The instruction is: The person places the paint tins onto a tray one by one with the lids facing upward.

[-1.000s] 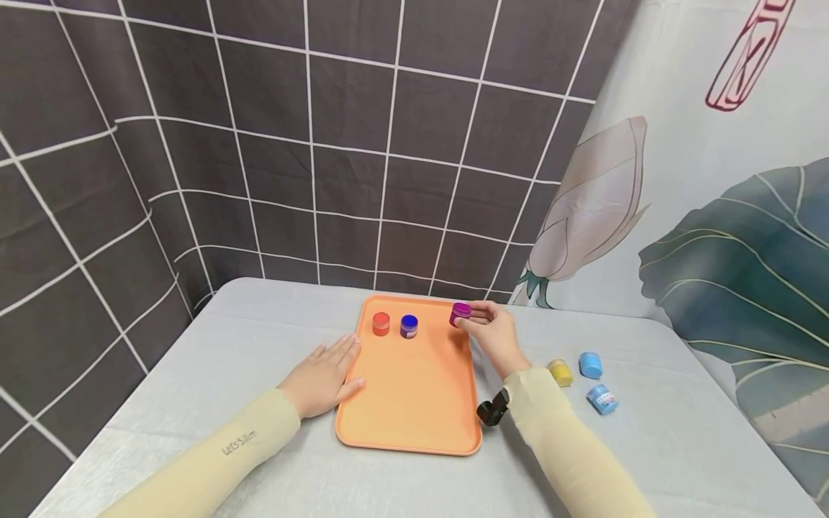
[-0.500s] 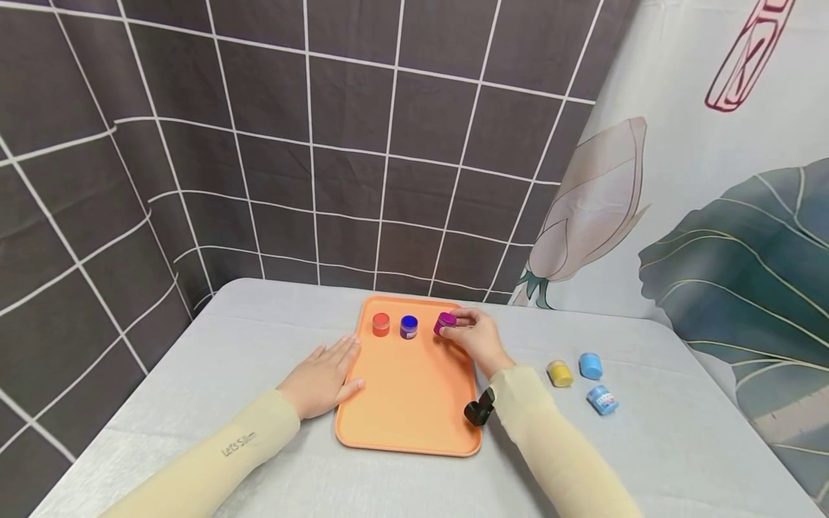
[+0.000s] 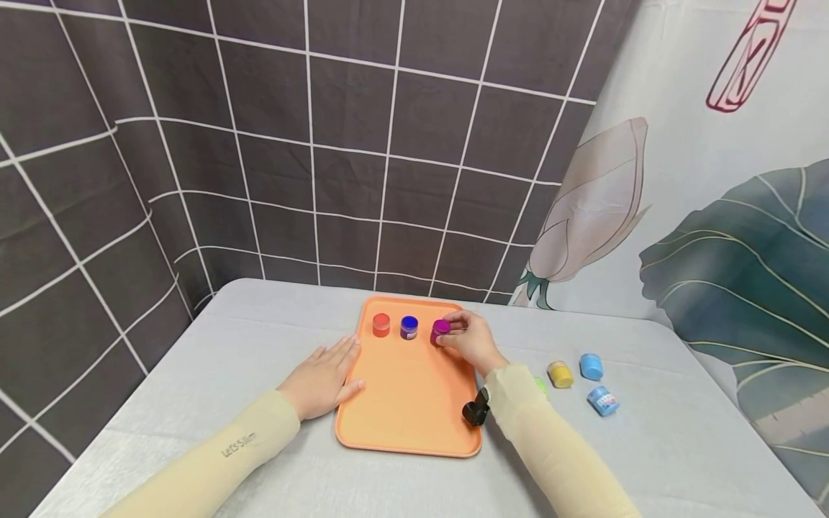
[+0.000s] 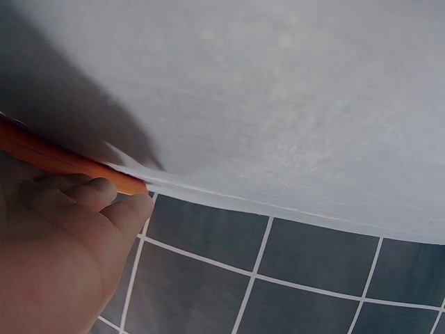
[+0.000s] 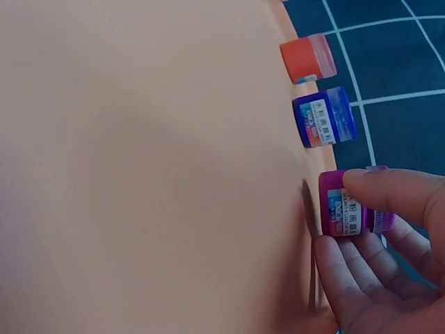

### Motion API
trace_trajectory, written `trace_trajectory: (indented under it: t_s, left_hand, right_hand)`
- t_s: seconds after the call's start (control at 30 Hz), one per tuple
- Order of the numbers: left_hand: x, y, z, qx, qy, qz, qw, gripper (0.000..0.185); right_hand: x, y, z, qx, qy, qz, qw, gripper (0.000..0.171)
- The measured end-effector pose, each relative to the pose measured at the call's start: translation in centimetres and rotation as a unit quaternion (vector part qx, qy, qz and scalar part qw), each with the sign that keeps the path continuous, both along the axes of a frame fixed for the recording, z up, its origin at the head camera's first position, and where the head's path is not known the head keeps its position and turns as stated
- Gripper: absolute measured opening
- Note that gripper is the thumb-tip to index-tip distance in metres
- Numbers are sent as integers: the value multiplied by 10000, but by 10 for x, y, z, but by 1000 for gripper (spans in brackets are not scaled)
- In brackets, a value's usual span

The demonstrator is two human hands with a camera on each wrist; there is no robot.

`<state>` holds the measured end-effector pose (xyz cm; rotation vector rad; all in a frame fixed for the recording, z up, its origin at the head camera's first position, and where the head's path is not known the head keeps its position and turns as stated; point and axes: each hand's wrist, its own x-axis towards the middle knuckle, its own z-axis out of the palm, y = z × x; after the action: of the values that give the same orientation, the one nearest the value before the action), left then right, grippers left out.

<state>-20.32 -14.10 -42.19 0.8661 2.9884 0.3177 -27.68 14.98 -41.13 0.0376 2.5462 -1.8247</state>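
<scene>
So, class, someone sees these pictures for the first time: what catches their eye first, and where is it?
Likely the orange tray in the middle of the grey table, with a red pot and a blue pot in a row at its far end. Next to them, the right hand holds a purple pot, while the left hand lies flat at the tray's left edge.

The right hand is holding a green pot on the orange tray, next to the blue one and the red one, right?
Not quite: the pot held by the right hand is purple, not green, as the right wrist view shows. It is on the orange tray, beside the blue pot and red pot.
</scene>
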Motion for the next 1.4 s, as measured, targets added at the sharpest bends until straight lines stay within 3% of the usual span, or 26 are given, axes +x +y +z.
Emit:
trace_trajectory:
  t_s: [0.3,0.6,1.07,1.4]
  left_hand:
    - [0,0,1,12,-68,21,10000,72]
    - [-1,0,0,-15,-84,28,10000,72]
    - [-2,0,-2,-41,-70,24,10000,72]
    - [0,0,1,42,-66,-15,10000,71]
  right_hand:
    - [-2,-4,0,763,97,21,9970,38]
    - [-4,-4,-2,1140,185,-1,9933,37]
    - [-4,2,-1,1078,235,31,9939,44]
    - [4,16,13,1025,359,272,9937,42]
